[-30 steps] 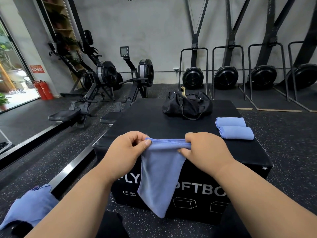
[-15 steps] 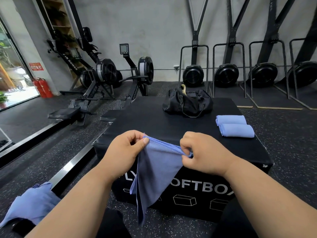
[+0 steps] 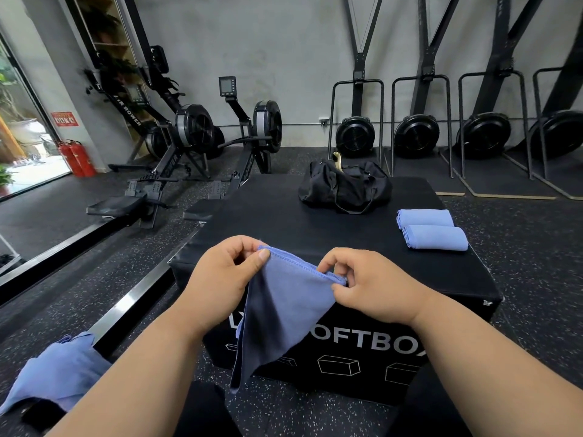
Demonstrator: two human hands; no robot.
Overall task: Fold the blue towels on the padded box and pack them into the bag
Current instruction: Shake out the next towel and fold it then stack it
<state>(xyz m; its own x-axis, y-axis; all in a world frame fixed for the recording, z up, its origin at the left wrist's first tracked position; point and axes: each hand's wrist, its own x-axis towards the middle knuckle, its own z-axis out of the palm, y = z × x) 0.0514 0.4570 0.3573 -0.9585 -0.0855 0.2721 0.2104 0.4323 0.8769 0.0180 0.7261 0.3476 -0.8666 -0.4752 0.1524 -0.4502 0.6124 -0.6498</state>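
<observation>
The scene is lit evenly and rather dimly from above; bright daylight is let in through the tall glass window at the left, where detail is washed out. Soft shadows are cast under the black padded foam box. Straight lines are bent near the edges by wide-angle distortion, and focus is kept sharp throughout

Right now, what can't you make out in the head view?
- Inside of the black bag: its own walls hide it.
- Blue cloth pile at lower left: left forearm and frame edge cut it off.
- Held towel: its far side is turned away.
</observation>
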